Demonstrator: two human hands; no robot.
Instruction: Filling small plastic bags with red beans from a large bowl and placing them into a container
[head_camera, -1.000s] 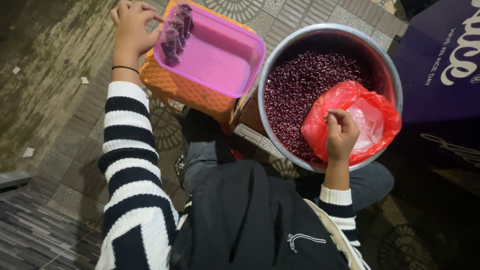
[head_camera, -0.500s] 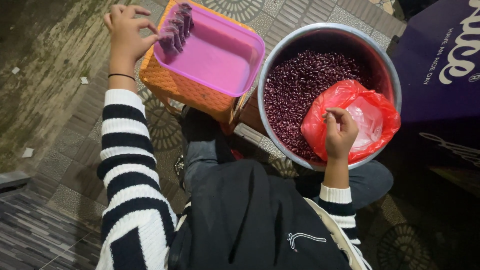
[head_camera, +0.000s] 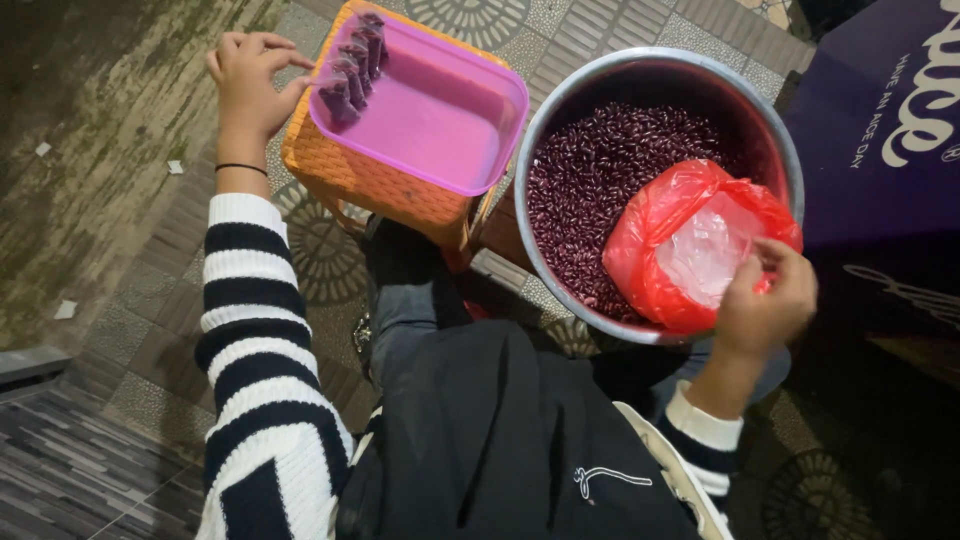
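The red plastic bag (head_camera: 690, 245) sits at the right of the frame, lying on the dark red beans (head_camera: 600, 180) inside the big metal pot (head_camera: 660, 70). Its mouth is open, with a clear inner layer showing in the middle. My right hand (head_camera: 765, 305) is at the bag's lower right edge, near the pot's rim, my fingers curled together and pinching the red plastic between thumb and fingertips.

My left hand (head_camera: 250, 75) is up in the upper left of the frame, beside the left end of the pink plastic tray (head_camera: 440, 110). My fingers are bent and loosely apart; the thumb and forefinger reach toward a row of small filled purple packets (head_camera: 350, 65) stacked along the tray's left end. I cannot tell whether they actually grip a packet or only touch the nearest one. A thin black band circles that wrist, above my black-and-white striped sleeve (head_camera: 250, 330).

The pink tray rests on top of an orange woven basket (head_camera: 370, 185), which stands just beside the pot, left of it. Below both, in the middle of the frame, are my knees in dark clothing, over a patterned tile floor (head_camera: 310, 250).
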